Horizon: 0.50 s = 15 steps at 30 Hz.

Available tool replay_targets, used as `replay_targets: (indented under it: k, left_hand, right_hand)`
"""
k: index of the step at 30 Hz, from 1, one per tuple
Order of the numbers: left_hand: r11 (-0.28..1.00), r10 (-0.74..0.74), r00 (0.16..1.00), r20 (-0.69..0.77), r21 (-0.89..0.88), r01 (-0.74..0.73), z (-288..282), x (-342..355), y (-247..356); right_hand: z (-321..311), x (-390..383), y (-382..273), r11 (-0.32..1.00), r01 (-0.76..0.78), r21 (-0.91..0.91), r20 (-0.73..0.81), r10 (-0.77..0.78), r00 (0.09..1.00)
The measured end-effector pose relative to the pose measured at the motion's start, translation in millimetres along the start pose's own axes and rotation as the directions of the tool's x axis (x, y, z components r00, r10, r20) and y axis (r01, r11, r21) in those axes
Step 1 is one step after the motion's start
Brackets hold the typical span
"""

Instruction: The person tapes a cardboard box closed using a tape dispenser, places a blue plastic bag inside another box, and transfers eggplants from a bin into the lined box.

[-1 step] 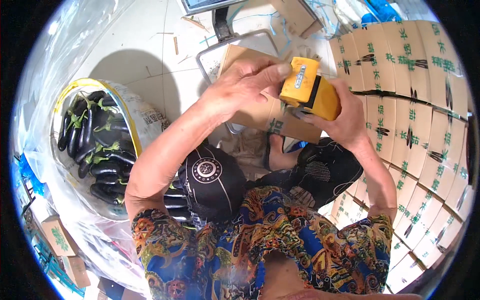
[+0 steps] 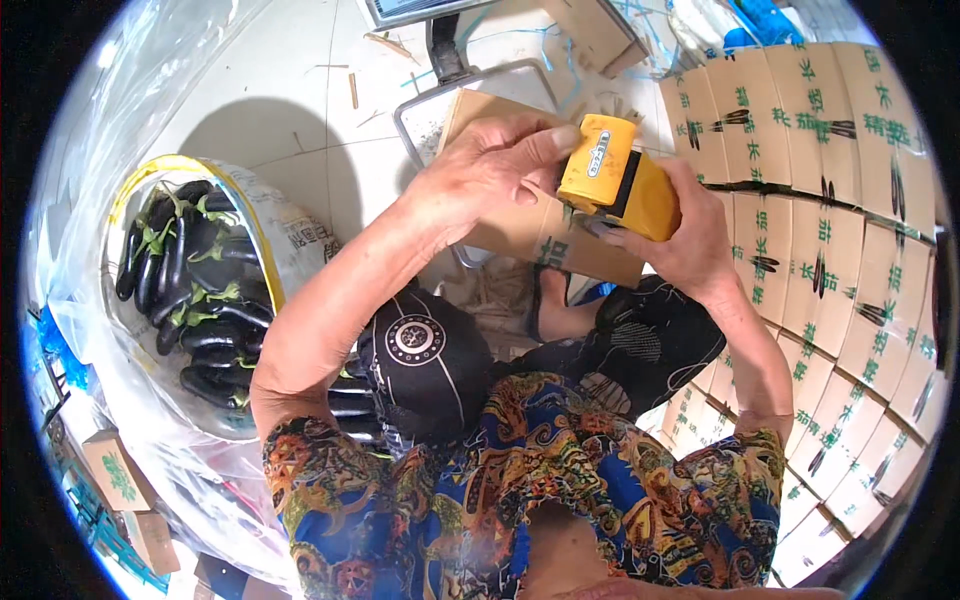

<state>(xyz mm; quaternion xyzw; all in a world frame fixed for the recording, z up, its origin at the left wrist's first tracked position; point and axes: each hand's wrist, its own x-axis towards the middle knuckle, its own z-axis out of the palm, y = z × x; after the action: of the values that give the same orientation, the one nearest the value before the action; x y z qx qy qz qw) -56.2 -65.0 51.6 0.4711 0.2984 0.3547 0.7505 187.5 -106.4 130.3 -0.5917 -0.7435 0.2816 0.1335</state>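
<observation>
Well, the right hand (image 2: 693,228) is wrapped around the right side of a yellow handheld tool (image 2: 650,198), which is over a cardboard box (image 2: 515,232) in the middle of the scene. The left hand (image 2: 485,170) has bent fingers and its thumb at the tool's left edge (whether it pinches anything there, I cannot tell). Eggplants (image 2: 178,262) lie in an open bag (image 2: 262,235) on the left; cartons (image 2: 835,125) are stacked at right.
</observation>
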Motion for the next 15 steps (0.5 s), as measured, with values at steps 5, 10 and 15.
replay_targets:
  k: [5, 10, 15]
  left_hand:
    - [0.937, -0.266, 0.962, -0.053, -0.249, 0.245, 3.1, -8.2, 1.5]
    - [0.981, -0.105, 0.99, -0.094, -0.174, 0.088, -13.4, -8.2, -18.8]
    - [0.981, -0.059, 0.939, -0.34, -0.196, -0.01, -50.1, -34.5, -17.9]
  right_hand:
    - [8.4, 4.7, -1.7, 0.997, 0.071, -0.012, -0.036, -0.071, 0.997]
    - [14.5, 9.9, -10.3, 0.992, 0.088, -0.092, 0.007, -0.088, 0.996]
    - [13.6, 16.3, -23.2, 0.969, 0.126, -0.212, 0.075, -0.112, 0.991]
